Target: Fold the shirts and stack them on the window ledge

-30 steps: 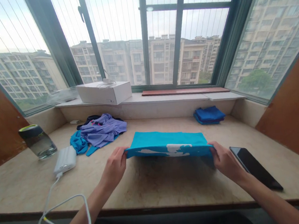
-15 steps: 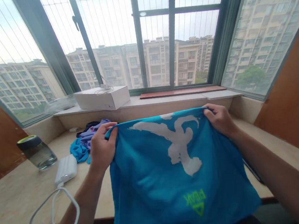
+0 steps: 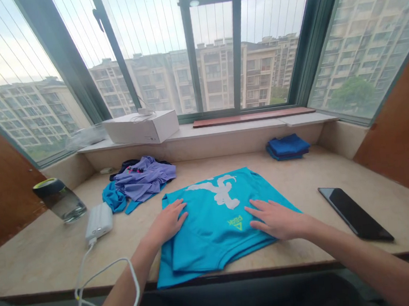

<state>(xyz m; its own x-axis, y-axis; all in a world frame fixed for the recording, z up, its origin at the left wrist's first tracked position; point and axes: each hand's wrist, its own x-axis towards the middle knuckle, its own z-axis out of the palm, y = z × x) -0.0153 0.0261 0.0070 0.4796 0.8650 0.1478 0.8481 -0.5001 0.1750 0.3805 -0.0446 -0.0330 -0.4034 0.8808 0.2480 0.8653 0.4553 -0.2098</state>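
Observation:
A bright blue shirt [image 3: 213, 239] with a white figure print and a green logo lies doubled over on the stone counter [image 3: 138, 257], its lower edge close to the counter's front. My left hand [image 3: 168, 220] rests flat on the shirt's left side, fingers spread. On the right part of the shirt lies my right hand [image 3: 275, 217], also with its fingers apart. Neither hand grips the cloth. Some wrinkles run across the fabric between the hands.
Rumpled purple, blue and dark clothes [image 3: 143, 179] lie back left. A folded dark blue cloth [image 3: 287, 146] is back right. A phone [image 3: 355, 212] lies right. Left are a bottle [image 3: 61, 202] and a white power bank [image 3: 99, 222] with a cable. A white box [image 3: 143, 127] sits on the sill.
The shirt has come down from being held up by its edge and now lies on the counter. Both hands have let go and lie flat on it. The folded cloth and phone have come into full view.

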